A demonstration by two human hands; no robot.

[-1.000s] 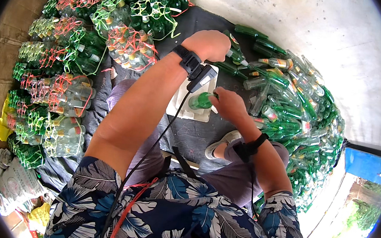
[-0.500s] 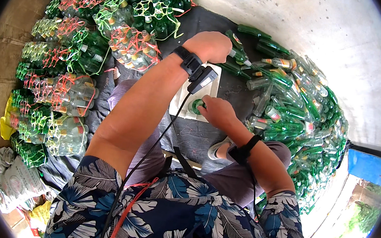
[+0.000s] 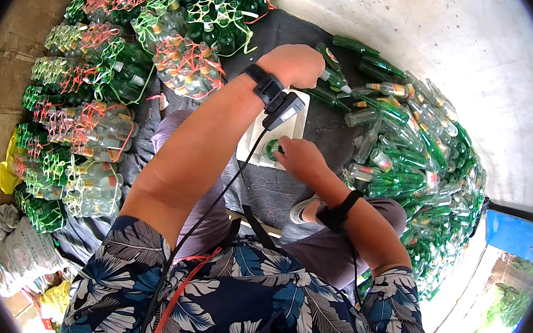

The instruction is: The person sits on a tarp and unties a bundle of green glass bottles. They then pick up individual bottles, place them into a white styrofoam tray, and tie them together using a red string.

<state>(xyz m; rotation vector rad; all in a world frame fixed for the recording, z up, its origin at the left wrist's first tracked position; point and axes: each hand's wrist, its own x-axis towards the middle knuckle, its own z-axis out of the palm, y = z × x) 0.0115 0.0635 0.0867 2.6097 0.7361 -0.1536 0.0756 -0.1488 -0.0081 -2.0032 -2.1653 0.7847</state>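
Near tray edge — right hand gripping green bottle, left hand — grip hidden, dark sheet alongside

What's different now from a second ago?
The right hand has moved left and slightly toward the body. The green glass bottle at its fingers, seen lengthwise before, now looks foreshortened, apparently more upright, over the rectangular white tray. I see no new grasp or release. The left hand, tied bottle bundles and loose bottle heap stayed put.
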